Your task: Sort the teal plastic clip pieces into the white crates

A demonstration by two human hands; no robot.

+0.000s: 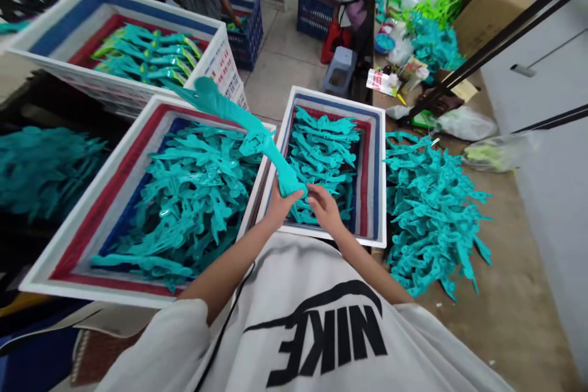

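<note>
A long teal plastic piece point(229, 113), shaped rather like a toy part, is held up slantwise over the two crates before me. My left hand point(281, 203) wraps round its near end, thumb on top. At that same end, the fingertips of my right hand point(325, 205) pinch the edge; exactly what they grip is partly hidden. Below my hands, a white lined crate point(377, 196) holds many similar teal pieces point(321, 141). To its left, a larger white crate point(92, 220) contains a loose heap of teal pieces point(193, 184).
More teal pieces lie piled on the bench point(432, 214) at right and in a dark heap point(41, 165) at far left. Behind stands a white crate point(220, 43) with teal-and-green parts. Two people, a grey stool point(340, 70) and blue baskets point(316, 6) are farther back.
</note>
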